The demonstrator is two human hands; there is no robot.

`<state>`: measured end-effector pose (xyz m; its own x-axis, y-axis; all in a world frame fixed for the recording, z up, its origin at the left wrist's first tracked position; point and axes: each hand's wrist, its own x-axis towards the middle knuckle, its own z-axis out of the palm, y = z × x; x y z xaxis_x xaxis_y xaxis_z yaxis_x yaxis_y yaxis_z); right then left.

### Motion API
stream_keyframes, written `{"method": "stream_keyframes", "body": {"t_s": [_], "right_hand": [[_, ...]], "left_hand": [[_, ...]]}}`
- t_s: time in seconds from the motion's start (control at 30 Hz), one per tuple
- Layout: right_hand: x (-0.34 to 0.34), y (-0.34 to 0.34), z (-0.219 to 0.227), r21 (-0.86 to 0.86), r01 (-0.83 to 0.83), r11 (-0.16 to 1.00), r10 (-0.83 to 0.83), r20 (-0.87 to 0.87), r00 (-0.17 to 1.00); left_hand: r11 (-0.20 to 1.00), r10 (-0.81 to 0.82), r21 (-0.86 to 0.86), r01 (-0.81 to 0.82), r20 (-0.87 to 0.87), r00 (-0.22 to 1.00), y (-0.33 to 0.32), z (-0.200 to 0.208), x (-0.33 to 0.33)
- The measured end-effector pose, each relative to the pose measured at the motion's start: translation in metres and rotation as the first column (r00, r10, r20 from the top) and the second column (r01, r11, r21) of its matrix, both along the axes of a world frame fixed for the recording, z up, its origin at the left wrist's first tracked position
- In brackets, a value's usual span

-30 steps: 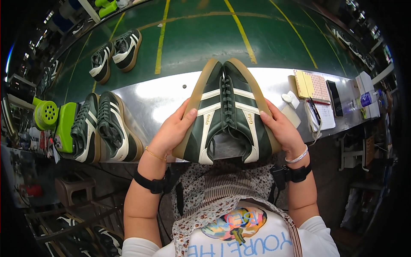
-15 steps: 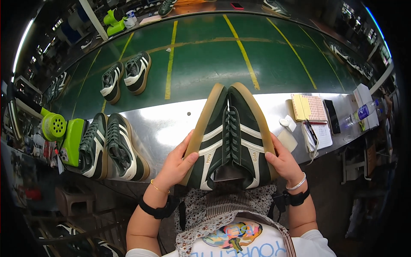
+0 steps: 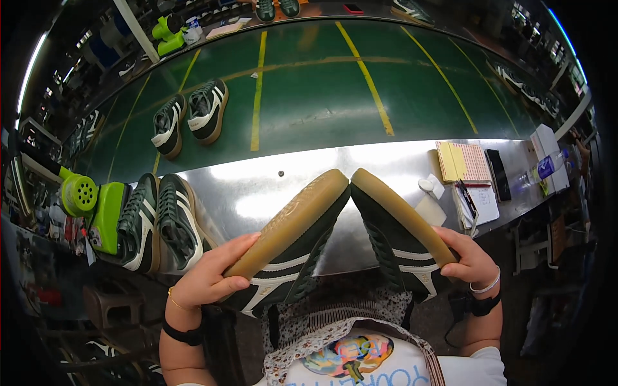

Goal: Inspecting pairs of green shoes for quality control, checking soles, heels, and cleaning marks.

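Two dark green sneakers with white stripes and gum-coloured soles are held up over the near edge of a metal worktop. My left hand grips the left sneaker at its sole, thumb on the side and fingers round the back. In the same way, my right hand is closed on the right sneaker. Their toes meet or nearly meet at the top, and the heels spread apart toward me. Both soles are turned outward, the left one showing more of its underside.
A matching pair of sneakers stands at left beside a lime green machine. Another pair rests on the green conveyor belt. Right of me lie a notebook, a dark phone and a plastic bottle.
Both sneakers have come lower and swung apart at the heels, soles tilting upward. My hands have moved outward with them. At the far side, a pair of shoes now shows near a person's hand.
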<state>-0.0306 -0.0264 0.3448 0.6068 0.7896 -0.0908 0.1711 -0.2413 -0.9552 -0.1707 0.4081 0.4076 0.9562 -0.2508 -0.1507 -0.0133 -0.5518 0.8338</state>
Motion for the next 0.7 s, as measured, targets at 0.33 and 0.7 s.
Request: {"method": "stream_keyframes", "body": {"t_s": [0.33, 0.7], "right_hand": [[0.01, 0.001, 0.001, 0.055, -0.084, 0.995, 0.094, -0.214, 0.972], [-0.004, 0.094, -0.058, -0.022, 0.438, 0.899, -0.37, 0.499, 0.784]], "left_hand": [[0.992, -0.059, -0.117, 0.039, -0.174, 0.983, 0.007, -0.006, 0.001], [0.899, 0.34, 0.216, -0.382, 0.209, 0.917, -0.081, -0.114, 0.046]]}}
